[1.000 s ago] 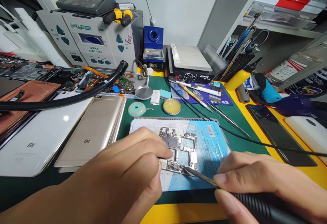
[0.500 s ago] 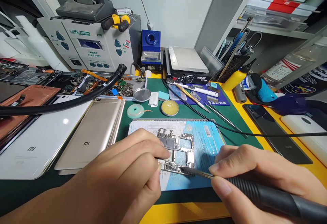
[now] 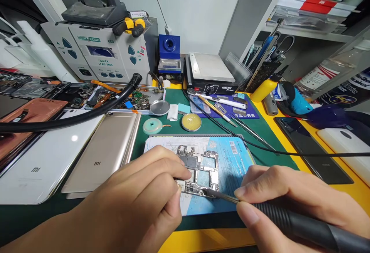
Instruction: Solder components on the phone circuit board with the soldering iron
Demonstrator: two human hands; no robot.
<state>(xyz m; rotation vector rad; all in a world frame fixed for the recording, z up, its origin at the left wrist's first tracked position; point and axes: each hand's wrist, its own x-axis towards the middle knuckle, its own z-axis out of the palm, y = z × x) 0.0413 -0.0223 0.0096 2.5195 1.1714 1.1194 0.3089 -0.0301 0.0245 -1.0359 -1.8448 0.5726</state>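
Observation:
A bare phone circuit board (image 3: 208,163) with cut-out windows lies on a blue and white notebook (image 3: 231,176). My left hand (image 3: 147,183) is closed on the board's left edge, its fingertips at the lower left. My right hand (image 3: 268,191) grips a soldering iron (image 3: 277,214) with a black ribbed handle. The iron's dark tip touches, or nearly touches, the board's lower edge right of my left fingers. Behind the notebook are an open round tin of yellowish paste (image 3: 191,122) and a pale green ring-shaped spool (image 3: 152,126).
A black hose (image 3: 95,117) crosses phone back covers (image 3: 101,149) on the left. A hot-air station (image 3: 98,56) and a heating plate (image 3: 211,68) stand behind. A thin black cable (image 3: 289,153) runs rightward past tweezers (image 3: 254,131) and a dark phone (image 3: 315,153).
The whole view has shifted very slightly. My right hand and the soldering iron have moved a touch left along the board's lower edge; my left hand keeps its hold.

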